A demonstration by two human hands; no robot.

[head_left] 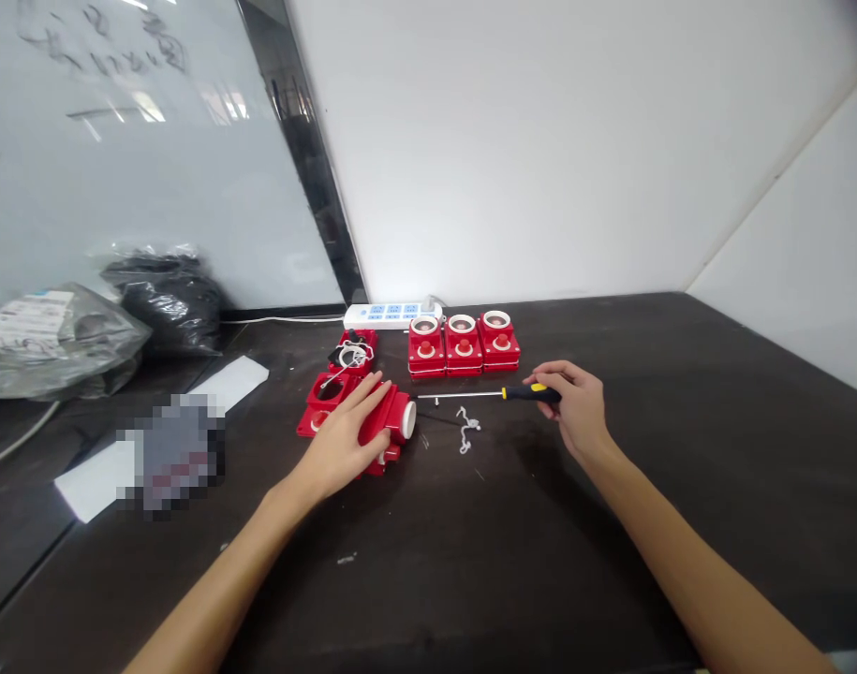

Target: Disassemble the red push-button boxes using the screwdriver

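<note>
Gripping a yellow-handled screwdriver (530, 394) in my right hand (575, 409), fingers curled tight, while my left hand (336, 442) lies open on a red plastic housing (384, 421), center frame.

The handle of the screwdriver (532, 393) was seen to be black, banded with yellow. The casings (463, 351) were coloured red and ringed with white, the power strip (391, 315) was white with blue panels, and the bench (428, 580) was dark brown, flecked with pale specks.
</note>
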